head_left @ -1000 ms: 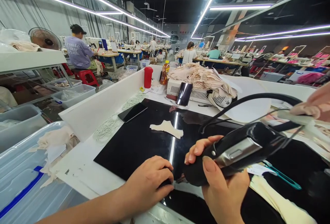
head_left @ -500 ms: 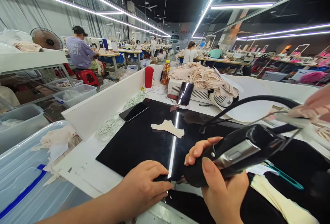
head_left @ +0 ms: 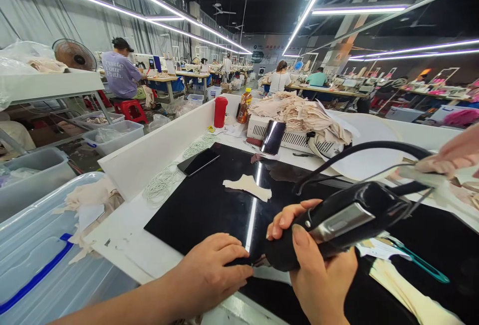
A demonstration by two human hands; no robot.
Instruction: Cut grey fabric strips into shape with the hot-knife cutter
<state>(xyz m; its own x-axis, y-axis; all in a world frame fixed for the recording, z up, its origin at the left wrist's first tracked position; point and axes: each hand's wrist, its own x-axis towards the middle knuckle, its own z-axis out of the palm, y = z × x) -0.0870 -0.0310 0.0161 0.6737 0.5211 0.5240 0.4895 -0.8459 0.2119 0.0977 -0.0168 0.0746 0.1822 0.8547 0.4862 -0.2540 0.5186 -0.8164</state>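
White desk (head_left: 119, 255) carries a glossy black panel (head_left: 190, 210); above it, a black handheld tool (head_left: 361, 215) is clamped in the person's right hand (head_left: 320, 270). Left hand (head_left: 213, 267): curled nearby, grip unclear. Beyond both, cream cloth (head_left: 249, 186) lies flat.

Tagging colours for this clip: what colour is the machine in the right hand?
The machine is black with a silver plate, seen best in the head view.
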